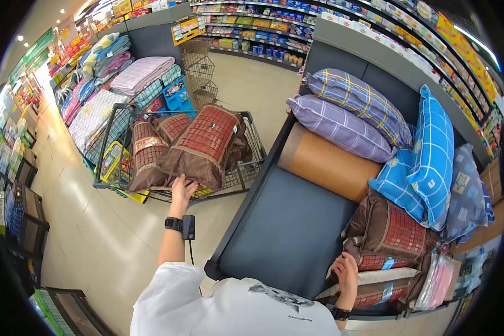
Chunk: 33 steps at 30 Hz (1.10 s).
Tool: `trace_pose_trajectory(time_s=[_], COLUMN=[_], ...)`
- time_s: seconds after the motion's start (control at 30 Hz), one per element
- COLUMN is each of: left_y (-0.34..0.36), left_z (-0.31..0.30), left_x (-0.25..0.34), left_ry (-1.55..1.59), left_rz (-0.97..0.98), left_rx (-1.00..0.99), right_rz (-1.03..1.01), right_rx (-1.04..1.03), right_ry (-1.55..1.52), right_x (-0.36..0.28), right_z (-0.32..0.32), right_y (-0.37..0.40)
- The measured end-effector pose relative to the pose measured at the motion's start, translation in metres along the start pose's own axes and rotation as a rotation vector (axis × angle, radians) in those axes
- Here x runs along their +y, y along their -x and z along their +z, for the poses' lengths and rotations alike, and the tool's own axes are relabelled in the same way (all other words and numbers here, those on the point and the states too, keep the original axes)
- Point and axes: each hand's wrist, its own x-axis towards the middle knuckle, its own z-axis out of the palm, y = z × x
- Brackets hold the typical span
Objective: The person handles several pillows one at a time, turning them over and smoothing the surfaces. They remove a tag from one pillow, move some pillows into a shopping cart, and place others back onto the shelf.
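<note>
My left hand (185, 190) reaches to the near edge of a brown pillow with a red beaded panel (203, 140). Its fingers are apart and touch the brown fabric. That pillow lies on top of other similar pillows (149, 150) in a dark wire shopping cart (254, 151). On the right, my right hand (346, 271) is at the left edge of a stack of matching brown pillows (400, 232) on the display. The fingers there are loosely bent and apart, against the pillow's corner; no firm grip shows.
A dark display platform (283, 224) stands before me, bearing a rolled tan mat (329, 162), purple plaid pillows (341, 126) and blue checked pillows (431, 162). Folded quilts (143, 75) are piled behind the cart. Stocked shelves (257, 25) line the back, and pale floor (89, 224) runs along the left.
</note>
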Motion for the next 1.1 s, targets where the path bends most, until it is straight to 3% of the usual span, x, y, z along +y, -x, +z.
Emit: trace_pose_trajectory(time_s=[0.37,0.57,0.6,0.73,0.8,0.9,1.1], left_y=[0.005,-0.016,-0.011,-0.008,-0.01,-0.017,0.055], left_z=[0.048,0.058,0.067,0.071,0.072,0.079,0.151], left_x=[-0.023,-0.085,-0.092,-0.121,-0.125,-0.105,0.025], left_ry=[-0.275,-0.555,-0.747,-0.821,-0.806,-0.537,-0.418], left_rz=[-0.13,-0.263,-0.269,-0.237,-0.169,-0.108,0.302], left_rx=[-0.198,-0.391,-0.379,-0.438,-0.346,-0.462,-0.683], right_rz=[-0.138,-0.092,-0.083,-0.096,-0.121,-0.114,-0.069], right_rx=[0.047,0.078,0.107,0.2,0.234,0.246,0.163], right_ry=[-0.058,-0.091,-0.093,-0.102,-0.113,-0.128,-0.03], right_x=[-0.008,0.015,0.015,0.012,0.011,0.014,0.006], right_z=[-0.018,-0.02,-0.021,-0.027,-0.027,-0.029,0.002], right_y=[0.026,0.049,0.052,0.066,0.07,0.071,0.056])
